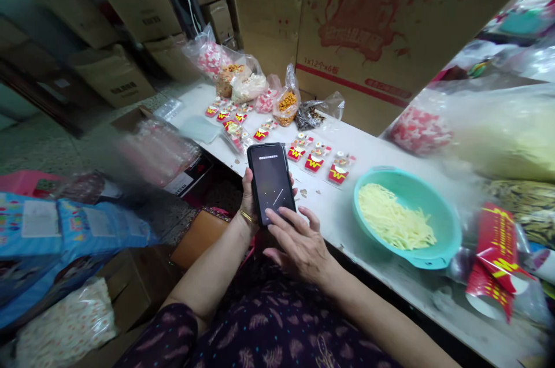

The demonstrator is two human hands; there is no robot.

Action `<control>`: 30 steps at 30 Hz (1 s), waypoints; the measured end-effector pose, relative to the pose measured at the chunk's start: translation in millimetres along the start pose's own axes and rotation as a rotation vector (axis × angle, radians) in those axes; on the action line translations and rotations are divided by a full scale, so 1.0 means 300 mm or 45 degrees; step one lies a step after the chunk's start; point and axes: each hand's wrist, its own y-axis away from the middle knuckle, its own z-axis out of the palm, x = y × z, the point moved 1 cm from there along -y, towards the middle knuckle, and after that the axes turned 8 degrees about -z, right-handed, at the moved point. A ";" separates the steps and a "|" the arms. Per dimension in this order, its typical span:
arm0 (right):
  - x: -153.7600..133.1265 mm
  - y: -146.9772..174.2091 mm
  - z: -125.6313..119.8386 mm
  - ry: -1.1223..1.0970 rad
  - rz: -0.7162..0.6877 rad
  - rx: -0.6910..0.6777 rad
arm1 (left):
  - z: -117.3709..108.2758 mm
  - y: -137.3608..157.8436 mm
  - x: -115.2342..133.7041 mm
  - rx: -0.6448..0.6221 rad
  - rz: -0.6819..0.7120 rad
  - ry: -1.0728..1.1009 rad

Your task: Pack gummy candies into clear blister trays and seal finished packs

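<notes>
A black smartphone (272, 180) rests in my left hand (248, 197), whose fingers wrap round its back and edges. Its dark screen shows a line of text, a few dots and a white diagonal stroke. Over the lower part of the screen lies my right hand (301, 241), fingers spread, with fingertips at the glass and nothing gripped. Beyond the phone, small red packets with a yellow "W" (314, 161) are set out on the white table (329, 206). To the right stands a turquoise basin (451, 235) holding pale yellow strips (390, 215).
Plastic bags of small coloured pieces (286, 105) line the table's far edge, with large cardboard boxes (347, 27) behind. Red cartons (496, 258) and bulging clear bags (498, 125) sit at the right. Blue packages (65, 229) and an open box of plastic packs (158, 148) are at left.
</notes>
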 end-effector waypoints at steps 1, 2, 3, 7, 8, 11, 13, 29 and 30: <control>-0.007 0.000 0.001 -0.008 -0.004 -0.001 | 0.000 0.000 0.002 0.009 0.001 0.004; -0.010 0.002 0.001 -0.013 -0.003 -0.004 | 0.001 0.001 0.003 0.014 0.010 0.007; -0.009 0.005 -0.001 -0.014 0.005 -0.004 | 0.002 0.003 0.004 0.014 0.026 0.012; 0.022 0.033 -0.014 0.007 0.095 0.002 | 0.008 0.008 0.007 -0.027 0.076 0.033; 0.033 0.039 -0.017 0.014 0.118 0.001 | 0.008 0.009 0.007 -0.036 0.065 0.033; 0.063 0.037 -0.024 0.023 0.149 -0.007 | 0.005 0.009 0.004 -0.041 0.011 0.008; 0.079 0.021 -0.028 -0.001 0.154 -0.029 | 0.003 0.008 0.002 -0.036 -0.018 -0.022; 0.127 0.068 -0.102 -0.164 0.405 0.358 | 0.002 -0.008 -0.008 -0.049 -0.010 0.048; 0.123 0.068 -0.103 -0.144 0.392 0.362 | 0.003 -0.011 -0.011 -0.054 -0.007 0.050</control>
